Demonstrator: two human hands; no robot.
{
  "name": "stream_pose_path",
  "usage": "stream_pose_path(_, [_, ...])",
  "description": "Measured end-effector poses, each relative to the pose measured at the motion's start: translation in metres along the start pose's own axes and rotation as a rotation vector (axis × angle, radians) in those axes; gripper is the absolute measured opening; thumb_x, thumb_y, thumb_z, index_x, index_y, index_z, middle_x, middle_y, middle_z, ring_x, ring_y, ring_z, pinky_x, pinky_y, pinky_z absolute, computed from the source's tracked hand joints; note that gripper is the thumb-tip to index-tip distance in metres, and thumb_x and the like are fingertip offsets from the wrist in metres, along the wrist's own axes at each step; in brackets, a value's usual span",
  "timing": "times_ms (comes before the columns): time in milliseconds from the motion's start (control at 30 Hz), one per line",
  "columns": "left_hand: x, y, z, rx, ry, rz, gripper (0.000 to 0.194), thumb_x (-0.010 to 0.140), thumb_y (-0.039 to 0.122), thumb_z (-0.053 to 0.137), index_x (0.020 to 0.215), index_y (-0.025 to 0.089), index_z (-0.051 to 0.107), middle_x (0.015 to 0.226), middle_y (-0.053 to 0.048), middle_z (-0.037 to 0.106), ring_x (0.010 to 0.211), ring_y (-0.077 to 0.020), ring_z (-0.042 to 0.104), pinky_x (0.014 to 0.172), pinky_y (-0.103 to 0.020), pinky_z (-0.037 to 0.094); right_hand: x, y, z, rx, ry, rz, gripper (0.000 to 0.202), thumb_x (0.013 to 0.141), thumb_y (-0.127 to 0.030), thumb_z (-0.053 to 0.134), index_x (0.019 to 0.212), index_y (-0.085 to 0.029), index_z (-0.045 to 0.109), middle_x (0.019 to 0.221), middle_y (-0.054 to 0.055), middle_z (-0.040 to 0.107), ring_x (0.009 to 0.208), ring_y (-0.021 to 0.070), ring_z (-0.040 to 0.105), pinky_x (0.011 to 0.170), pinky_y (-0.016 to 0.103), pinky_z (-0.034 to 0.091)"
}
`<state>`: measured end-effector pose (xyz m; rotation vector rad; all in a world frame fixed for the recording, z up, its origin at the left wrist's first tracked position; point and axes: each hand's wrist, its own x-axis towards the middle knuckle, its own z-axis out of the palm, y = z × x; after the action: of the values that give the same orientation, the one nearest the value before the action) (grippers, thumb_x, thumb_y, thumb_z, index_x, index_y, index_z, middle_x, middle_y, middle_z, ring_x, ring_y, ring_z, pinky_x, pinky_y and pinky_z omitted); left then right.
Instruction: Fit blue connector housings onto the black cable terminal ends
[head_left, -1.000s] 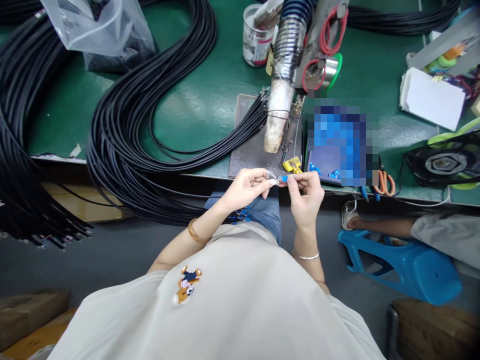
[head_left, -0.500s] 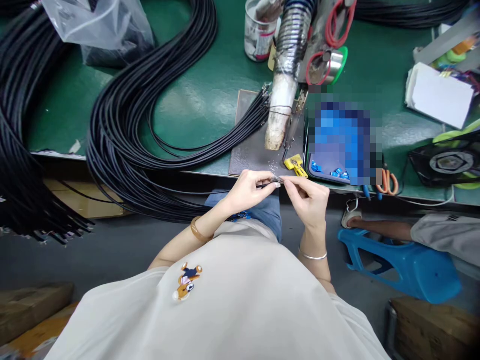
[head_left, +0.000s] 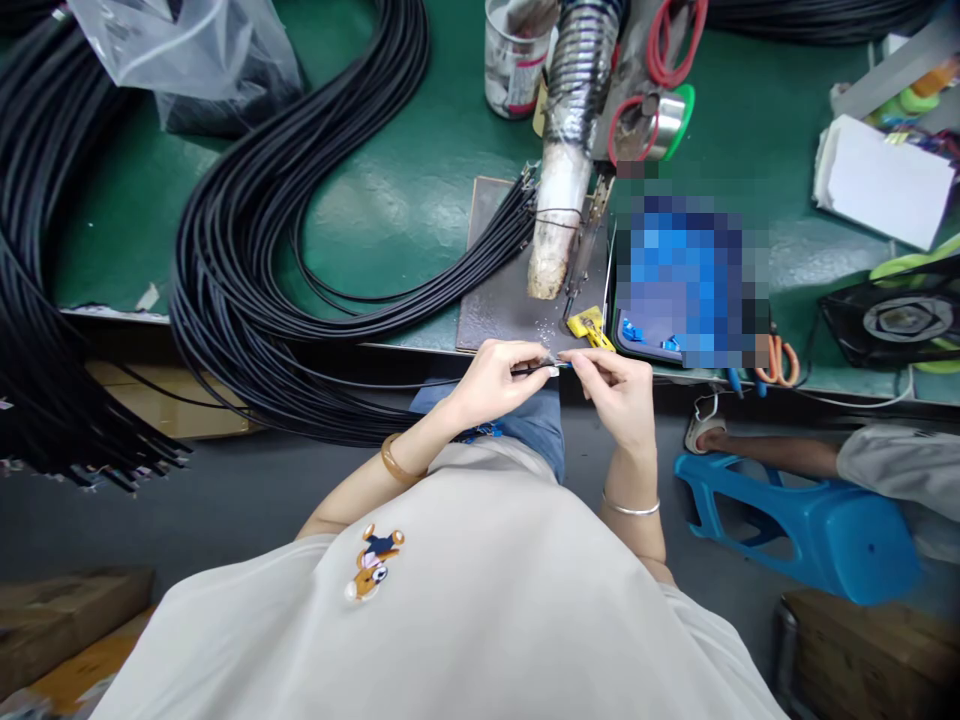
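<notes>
My left hand point(head_left: 495, 382) is closed in a pinch on a black cable point(head_left: 531, 372), near its end, just off the table's front edge. Opposite it, my right hand point(head_left: 621, 395) pinches a small blue piece point(head_left: 568, 365) against that end; fingertips hide most of it. Whether the two parts are joined, I cannot tell. Close beyond my hands lies a yellow clip-like tool point(head_left: 589, 326). To its right, a dark tray point(head_left: 651, 354) has small blue pieces point(head_left: 634, 331) in it, and pixelation covers much of its inside.
A thick bundle of black cables point(head_left: 225, 250) curves over the green table point(head_left: 360, 215) onto a dark board point(head_left: 480, 325). A taped duct hose point(head_left: 551, 235) points down over it. Orange-handled pliers point(head_left: 780, 360) and a fan point(head_left: 896, 318) sit right. Another person's leg point(head_left: 787, 458) is beside a blue stool point(head_left: 847, 545).
The small blue piece now shows between my right fingertips and the cable end. My right hand has shifted slightly; my left hand keeps its pinch on the cable.
</notes>
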<state>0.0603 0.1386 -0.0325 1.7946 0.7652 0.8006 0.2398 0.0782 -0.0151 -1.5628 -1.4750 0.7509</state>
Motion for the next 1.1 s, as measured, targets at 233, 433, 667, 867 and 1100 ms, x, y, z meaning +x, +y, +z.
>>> stream_pose_path(233, [0.001, 0.0, 0.003, -0.139, 0.031, -0.156, 0.02, 0.088, 0.027, 0.06, 0.074, 0.012, 0.063, 0.064, -0.001, 0.062, 0.059, -0.0093, 0.053, 0.058, -0.021, 0.039, -0.008, -0.001, 0.007, -0.036, 0.259, -0.036, 0.02, 0.089, -0.037, 0.066, 0.086, -0.021, 0.076, 0.066, -0.002, 0.066, 0.05, 0.007, 0.045, 0.049, 0.023, 0.036])
stream_pose_path(433, [0.0, 0.0, 0.004, -0.085, 0.073, -0.106, 0.02, 0.088, 0.026, 0.059, 0.074, 0.013, 0.062, 0.065, 0.0, 0.058, 0.062, -0.0089, 0.05, 0.059, -0.021, 0.039, -0.007, -0.003, 0.013, -0.13, 0.194, -0.085, 0.012, 0.087, -0.031, 0.068, 0.088, -0.02, 0.073, 0.058, -0.006, 0.053, 0.048, 0.0053, 0.039, 0.048, 0.021, 0.032])
stream_pose_path(667, [-0.001, -0.002, 0.005, -0.115, 0.089, -0.109, 0.016, 0.088, 0.024, 0.06, 0.077, 0.013, 0.062, 0.068, 0.0, 0.059, 0.064, -0.0096, 0.053, 0.061, -0.021, 0.042, -0.003, -0.001, 0.015, -0.206, 0.15, -0.186, 0.007, 0.088, -0.024, 0.066, 0.085, -0.019, 0.069, 0.057, -0.007, 0.05, 0.047, 0.0039, 0.037, 0.05, 0.02, 0.034])
stream_pose_path(867, [0.0, 0.001, 0.006, -0.254, 0.035, -0.129, 0.015, 0.087, 0.024, 0.061, 0.079, 0.013, 0.066, 0.069, -0.001, 0.063, 0.065, -0.01, 0.058, 0.065, -0.021, 0.046, 0.002, 0.001, 0.012, 0.204, 0.215, 0.082, 0.023, 0.086, -0.042, 0.067, 0.079, -0.02, 0.062, 0.058, -0.007, 0.053, 0.046, 0.0055, 0.045, 0.045, 0.019, 0.036])
stream_pose_path(1100, [0.003, 0.006, 0.008, -0.34, 0.124, -0.138, 0.018, 0.083, 0.029, 0.068, 0.086, 0.012, 0.072, 0.079, -0.004, 0.07, 0.072, -0.0108, 0.061, 0.07, -0.021, 0.049, 0.009, -0.004, 0.013, 0.227, 0.112, 0.1, 0.029, 0.086, -0.046, 0.069, 0.076, -0.019, 0.063, 0.058, -0.005, 0.059, 0.051, 0.0074, 0.055, 0.053, 0.021, 0.043])
